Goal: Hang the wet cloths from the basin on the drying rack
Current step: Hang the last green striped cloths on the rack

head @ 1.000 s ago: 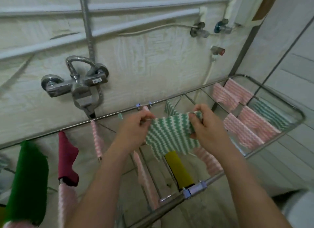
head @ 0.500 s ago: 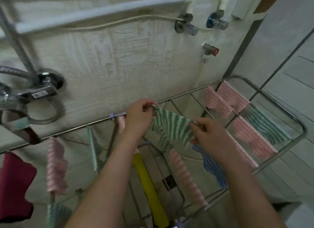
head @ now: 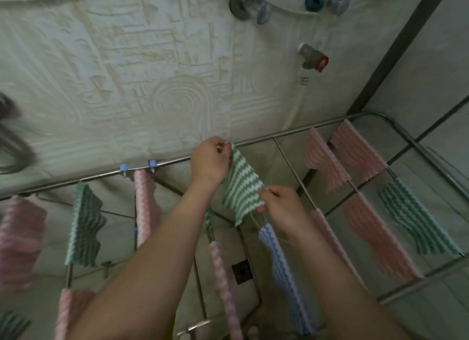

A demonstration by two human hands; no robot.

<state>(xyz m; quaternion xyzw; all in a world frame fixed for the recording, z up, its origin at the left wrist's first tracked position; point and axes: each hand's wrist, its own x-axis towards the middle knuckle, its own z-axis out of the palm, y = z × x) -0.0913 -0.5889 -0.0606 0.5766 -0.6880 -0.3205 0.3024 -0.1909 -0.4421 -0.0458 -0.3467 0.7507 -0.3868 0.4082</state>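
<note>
Both hands holding green/white striped cloth [head: 241, 187] over drying rack [head: 291, 132] rail: left hand [head: 209, 162] grip pinching top corner at back rail, right hand [head: 279, 204] grip pinching lower edge.

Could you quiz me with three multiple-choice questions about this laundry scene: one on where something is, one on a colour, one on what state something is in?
1. Where is the blue-and-white cloth?
A. below the right hand
B. on the wall pipes
C. over the left forearm

2. What colour is the cloth both hands hold?
A. yellow
B. green and white
C. dark red

3. The held cloth is:
A. balled up
B. lying on the floor
C. stretched out between two hands

Answers: 1 A, it hangs just under the right hand. 2 B, the green-and-white cloth shows wavy stripes. 3 C, the left hand pinches its far corner at the rack rail, the right its near edge.
</note>
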